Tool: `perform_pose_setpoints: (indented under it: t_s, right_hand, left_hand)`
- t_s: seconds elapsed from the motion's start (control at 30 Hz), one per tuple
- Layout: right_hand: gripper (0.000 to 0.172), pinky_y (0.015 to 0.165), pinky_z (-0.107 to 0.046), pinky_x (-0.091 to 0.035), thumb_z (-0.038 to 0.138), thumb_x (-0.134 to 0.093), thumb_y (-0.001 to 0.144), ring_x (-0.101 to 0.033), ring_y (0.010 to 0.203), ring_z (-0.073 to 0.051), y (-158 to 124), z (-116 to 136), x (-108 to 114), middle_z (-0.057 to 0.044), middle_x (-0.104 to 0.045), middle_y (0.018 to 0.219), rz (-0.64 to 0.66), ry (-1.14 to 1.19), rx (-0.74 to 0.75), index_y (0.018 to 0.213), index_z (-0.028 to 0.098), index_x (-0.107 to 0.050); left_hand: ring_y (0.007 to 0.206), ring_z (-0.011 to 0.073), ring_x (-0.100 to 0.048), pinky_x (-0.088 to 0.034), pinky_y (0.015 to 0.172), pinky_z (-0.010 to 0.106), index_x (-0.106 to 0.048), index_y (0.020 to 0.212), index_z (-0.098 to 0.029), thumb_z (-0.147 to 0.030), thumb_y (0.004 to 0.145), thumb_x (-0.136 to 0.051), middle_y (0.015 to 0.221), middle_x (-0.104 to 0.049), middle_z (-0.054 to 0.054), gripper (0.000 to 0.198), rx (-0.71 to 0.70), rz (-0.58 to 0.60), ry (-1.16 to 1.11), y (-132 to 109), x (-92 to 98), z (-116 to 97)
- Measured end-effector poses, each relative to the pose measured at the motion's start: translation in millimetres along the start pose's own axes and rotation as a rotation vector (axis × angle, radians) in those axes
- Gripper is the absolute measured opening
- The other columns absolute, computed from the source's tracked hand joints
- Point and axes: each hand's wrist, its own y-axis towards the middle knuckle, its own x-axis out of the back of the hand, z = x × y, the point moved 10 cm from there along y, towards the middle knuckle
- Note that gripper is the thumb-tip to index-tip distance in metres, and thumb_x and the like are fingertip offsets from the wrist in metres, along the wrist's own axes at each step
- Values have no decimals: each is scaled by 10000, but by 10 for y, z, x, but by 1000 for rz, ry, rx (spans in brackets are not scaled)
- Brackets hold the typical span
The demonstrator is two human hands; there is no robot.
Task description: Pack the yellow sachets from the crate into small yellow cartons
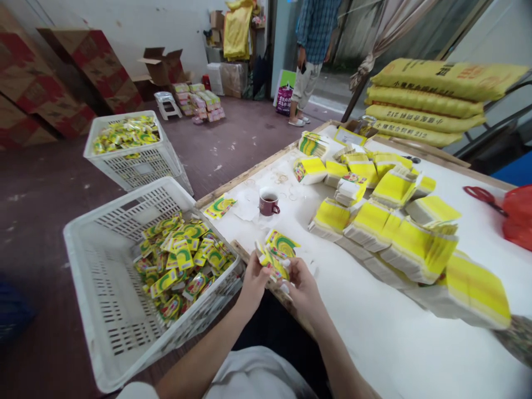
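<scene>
Over the near edge of the white-topped table, my left hand and my right hand hold a small yellow-and-green printed packet between them. The fingers of both hands are closed on it, the left at its left side and the right at its right side. Just beyond my hands, another yellow-green packet lies on the table. To the left stands a white plastic crate with many loose yellow packets inside. Stacks of yellow-topped cards or flat packets stand on the right.
A cup of dark liquid stands on the table beyond my hands. Red scissors and a red bag lie at the right. Another filled crate, yellow sacks and cartons stand around. A person stands by the doorway.
</scene>
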Motion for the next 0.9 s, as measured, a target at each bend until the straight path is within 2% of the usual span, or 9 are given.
perform_pose_setpoints:
  t_s: [0.2, 0.33, 0.47, 0.53, 0.57, 0.63, 0.7, 0.77, 0.9]
  right_hand:
    - [100, 648, -290, -523, 302, -564, 895, -637, 711, -178, 8, 82, 268, -23, -695, 815, -71, -141, 23, 907, 220, -619]
    - [159, 788, -381, -542, 203, -558, 868, -652, 845, -233, 4, 386, 499, -58, -733, 871, -179, -517, 269, 913, 240, -706]
    - [246, 1026, -490, -449, 155, -529, 912, -626, 950, -243, -89, 526, 249, -41, -739, 884, 26, -764, 435, 905, 298, -729]
    - [212, 1155, -550, -326, 183, -562, 898, -608, 1066, -252, -157, 540, 158, -35, -727, 985, 48, -787, 478, 970, 314, -713]
    - [217, 1177, -580, -290, 218, -584, 888, -585, 1143, -270, -176, 548, 204, -52, -706, 1085, -32, -766, 474, 1056, 307, -690]
    - [432, 1153, -616, -322, 316, -619, 872, -521, 1274, -316, -205, 498, 420, -122, -600, 1312, -274, -649, 393, 1296, 255, -566]
    - [650, 1094, -583, -420, 418, -617, 880, -504, 1321, -333, -195, 307, 552, -175, -511, 1422, -373, -422, 240, 1455, 211, -396]
    - [654, 1032, -519, -501, 491, -566, 915, -566, 1275, -315, -126, 49, 439, -164, -571, 1376, -248, -144, 53, 1483, 227, -376]
    - [595, 900, -483, -577, 593, -535, 911, -680, 1097, -322, -109, -235, 41, -133, -734, 1085, 46, 228, -247, 1382, 230, -550]
  left_hand:
    - [687, 168, -650, -525, 695, 279, -710, 842, -159, -486, 761, -782, 761, -732, 28, 345, 8, -2, 155, 56, 69, -120]
    - [1067, 273, -671, -492, 973, 372, -684, 1066, -190, -479, 660, -860, 1121, -739, 104, 529, -93, 68, 183, 126, 57, -479]
    - [1243, 355, -571, -405, 1097, 433, -655, 1206, -224, -279, 399, -976, 1283, -670, 114, 870, -102, 315, 516, 72, -174, -587]
    - [1080, 331, -641, -479, 993, 428, -661, 1181, -233, -269, 454, -943, 1143, -714, 78, 780, -49, 438, 672, -8, -302, -457]
    - [978, 302, -662, -506, 928, 407, -660, 1160, -233, -277, 520, -908, 1050, -726, 55, 688, -40, 457, 728, -40, -335, -403]
    - [847, 259, -663, -516, 840, 366, -645, 1147, -231, -275, 611, -842, 928, -719, 28, 572, -64, 421, 798, -80, -354, -342]
    - [850, 266, -665, -510, 841, 366, -619, 1191, -234, -272, 621, -832, 930, -715, 37, 610, -105, 367, 818, -119, -356, -308]
    - [919, 293, -674, -505, 884, 388, -588, 1263, -245, -266, 620, -834, 1007, -716, 65, 688, -133, 390, 813, -180, -407, -245]
    - [1095, 332, -639, -489, 950, 413, -605, 1220, -242, -184, 628, -789, 1195, -665, 117, 623, -272, 520, 824, -318, -573, -207]
